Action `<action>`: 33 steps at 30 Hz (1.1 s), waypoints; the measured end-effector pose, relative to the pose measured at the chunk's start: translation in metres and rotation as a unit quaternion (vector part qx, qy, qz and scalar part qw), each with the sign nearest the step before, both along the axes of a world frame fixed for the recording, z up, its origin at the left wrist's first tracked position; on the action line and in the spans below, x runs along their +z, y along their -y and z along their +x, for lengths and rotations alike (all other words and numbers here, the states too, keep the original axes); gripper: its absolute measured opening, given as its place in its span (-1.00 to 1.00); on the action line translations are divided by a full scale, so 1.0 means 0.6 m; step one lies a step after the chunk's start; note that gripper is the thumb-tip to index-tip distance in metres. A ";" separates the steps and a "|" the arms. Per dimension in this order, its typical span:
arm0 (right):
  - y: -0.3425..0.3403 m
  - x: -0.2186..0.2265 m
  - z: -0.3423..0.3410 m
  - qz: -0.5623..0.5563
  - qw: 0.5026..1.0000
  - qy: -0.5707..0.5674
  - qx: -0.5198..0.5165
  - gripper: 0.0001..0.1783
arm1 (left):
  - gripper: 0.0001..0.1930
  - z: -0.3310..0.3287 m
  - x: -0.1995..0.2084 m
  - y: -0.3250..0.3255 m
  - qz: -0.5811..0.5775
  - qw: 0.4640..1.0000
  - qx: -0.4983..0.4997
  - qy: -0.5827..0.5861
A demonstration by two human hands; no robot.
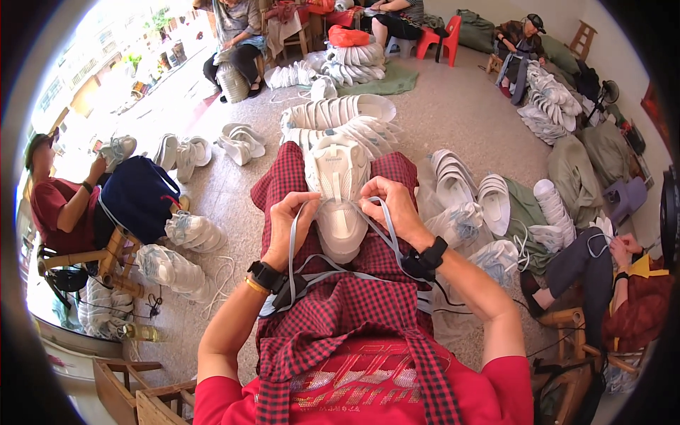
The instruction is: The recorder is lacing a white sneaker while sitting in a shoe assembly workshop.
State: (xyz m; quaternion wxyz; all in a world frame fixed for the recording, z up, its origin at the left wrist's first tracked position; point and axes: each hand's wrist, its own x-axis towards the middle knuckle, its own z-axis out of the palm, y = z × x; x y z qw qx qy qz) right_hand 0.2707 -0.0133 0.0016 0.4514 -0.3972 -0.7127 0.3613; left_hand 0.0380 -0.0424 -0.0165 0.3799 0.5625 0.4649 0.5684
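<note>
A white sneaker upper point(340, 234) rests between my knees, its rounded toe toward me. Thumb and fingers of my left hand point(289, 218) pinch a pale blue-grey shoelace point(292, 255) at the left edge of the upper. On the opposite edge, my right hand point(394, 210) grips the lace's other side. Both ends loop down over the red-and-black checked apron point(340, 312). Whether the lace passes through the eyelets is hidden by my fingertips. Dark bands circle both wrists.
Stacked white shoe uppers point(340, 110) lie on the floor ahead, with more piles at left point(170, 269) and right point(453, 177). Several people sit around working. A wooden stool point(117, 382) stands at lower left, a red plastic chair point(443, 42) farther back, and green sacks point(581, 170) at right.
</note>
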 end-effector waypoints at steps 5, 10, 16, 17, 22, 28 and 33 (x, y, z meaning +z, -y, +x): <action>0.000 0.014 -0.014 0.021 1.000 0.017 -0.016 -0.85 | -0.81 -0.008 -0.010 0.005 -0.001 0.999 -0.021 -0.036; -0.005 0.029 -0.041 0.205 0.971 0.119 -0.012 -0.87 | -0.86 0.001 -0.017 0.009 0.016 1.000 0.008 -0.002; 0.003 0.034 -0.030 0.033 0.998 0.061 -0.006 -0.82 | -0.86 0.002 -0.017 0.019 0.017 1.000 0.017 0.008; 0.002 0.033 -0.032 0.033 0.997 0.065 -0.005 -0.82 | -0.86 -0.001 -0.019 0.019 0.021 1.000 0.022 0.006; -0.022 0.018 -0.057 0.180 0.974 0.141 -0.001 -0.86 | -0.88 0.012 -0.012 0.019 0.029 0.998 0.048 0.007; -0.009 0.031 -0.052 0.054 0.990 0.128 -0.007 -0.84 | -0.88 0.010 -0.016 0.024 0.034 0.997 0.069 -0.003; -0.005 0.022 -0.049 0.053 0.992 0.115 -0.009 -0.85 | -0.90 0.012 -0.005 0.032 0.034 0.994 0.084 -0.066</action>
